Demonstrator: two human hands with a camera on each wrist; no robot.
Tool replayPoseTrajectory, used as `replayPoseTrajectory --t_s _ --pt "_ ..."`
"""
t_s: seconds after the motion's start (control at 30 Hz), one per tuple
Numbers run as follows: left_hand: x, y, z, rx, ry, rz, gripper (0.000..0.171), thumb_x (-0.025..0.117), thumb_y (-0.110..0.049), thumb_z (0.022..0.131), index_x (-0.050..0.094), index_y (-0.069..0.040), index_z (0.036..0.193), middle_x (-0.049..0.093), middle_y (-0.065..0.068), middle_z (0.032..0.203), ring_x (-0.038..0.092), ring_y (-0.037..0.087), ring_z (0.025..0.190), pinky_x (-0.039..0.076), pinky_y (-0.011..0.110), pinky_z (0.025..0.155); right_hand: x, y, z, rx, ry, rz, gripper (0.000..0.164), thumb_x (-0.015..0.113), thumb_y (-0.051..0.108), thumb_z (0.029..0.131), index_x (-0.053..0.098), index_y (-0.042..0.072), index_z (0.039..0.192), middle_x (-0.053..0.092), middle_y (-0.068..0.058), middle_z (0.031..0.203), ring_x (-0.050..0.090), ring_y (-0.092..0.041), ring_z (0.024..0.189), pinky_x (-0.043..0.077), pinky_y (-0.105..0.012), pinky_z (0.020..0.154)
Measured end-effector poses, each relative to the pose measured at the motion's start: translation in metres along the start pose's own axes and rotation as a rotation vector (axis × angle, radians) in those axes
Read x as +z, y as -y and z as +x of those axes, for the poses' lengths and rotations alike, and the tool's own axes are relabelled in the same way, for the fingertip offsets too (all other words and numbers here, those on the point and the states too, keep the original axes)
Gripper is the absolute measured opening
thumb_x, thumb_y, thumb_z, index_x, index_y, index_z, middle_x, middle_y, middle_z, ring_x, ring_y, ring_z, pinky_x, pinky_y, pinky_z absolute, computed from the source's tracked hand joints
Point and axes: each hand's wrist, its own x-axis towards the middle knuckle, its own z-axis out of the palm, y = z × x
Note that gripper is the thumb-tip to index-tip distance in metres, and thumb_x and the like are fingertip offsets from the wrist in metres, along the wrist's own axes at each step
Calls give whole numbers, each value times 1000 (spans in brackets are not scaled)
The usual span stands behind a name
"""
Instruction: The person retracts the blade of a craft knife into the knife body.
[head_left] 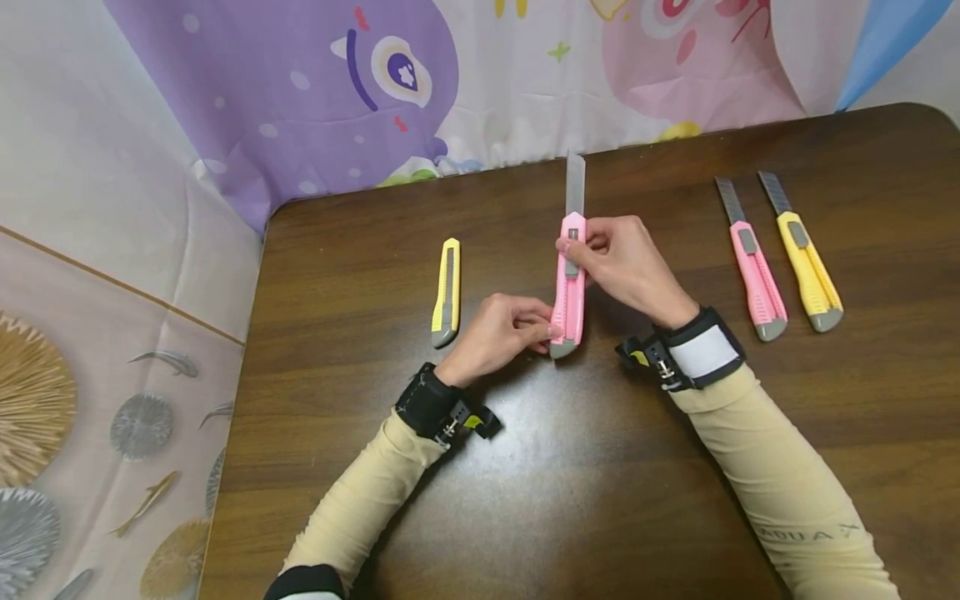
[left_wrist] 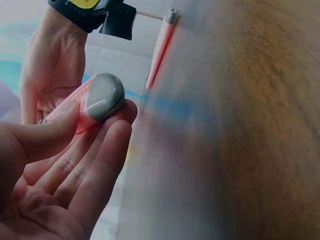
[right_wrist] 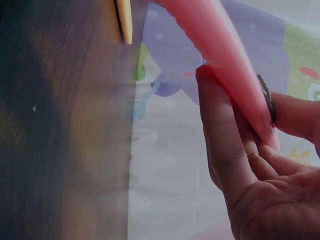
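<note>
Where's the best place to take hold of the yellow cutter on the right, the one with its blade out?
Pinch the yellow cutter across its handle's long edges, near the grey end cap, coming from the near right: its exposed blade points to the far side, and a pink cutter lies close on its left. That should keep fingers off the blade.

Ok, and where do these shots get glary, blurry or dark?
Head view: pale glare on the table, low in the middle; left wrist view: the table smears into blur, while the held knife's grey end looks fairly crisp; right wrist view: muted light, the table darkest toward the upper left.
</note>
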Motion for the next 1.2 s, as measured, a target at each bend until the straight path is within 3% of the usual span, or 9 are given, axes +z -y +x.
replayPoseTrajectory --t_s 0.33,0.53,0.73,0.97,1.2 --pt "-2 1 1 19 -39 32 16 67 -8 92 71 0 106 76 17 98 74 16 77 64 34 69 1 1 1 -54 -44 -4 25 65 21 96 71 -3 93 73 -13 78 60 -2 57 50 -16 51" --pt "-2 0 0 57 -79 39 16 68 -8 92 72 -1 106 76 15 98 74 14 77 64 37 68 2 2 1 -60 -80 -9 28 64 24 96 70 -2 91 68 -6 73 59 -9 58 46 -15 50" --pt "-1 0 -1 74 -110 51 15 68 -9 92 72 -2 105 77 13 98 73 14 78 63 37 67 1 3 0 -51 -47 -41 32 61 27 98 69 0 85 61 -1 62 55 -5 53 43 -16 48" --pt "1 0 -1 72 -108 47 15 67 -10 93 72 -3 106 77 13 97 73 14 77 63 38 64 0 3 0 -77 -51 -97 33 60 28 99 68 2 80 48 4 58 40 -5 54 29 -22 47" --pt "1 1 0 66 -99 62 15 66 -9 93 72 -3 106 77 12 97 73 14 77 63 36 66 0 2 -1 -71 -43 -99 31 60 26 98 69 2 82 49 2 61 40 -7 56 28 -23 48"
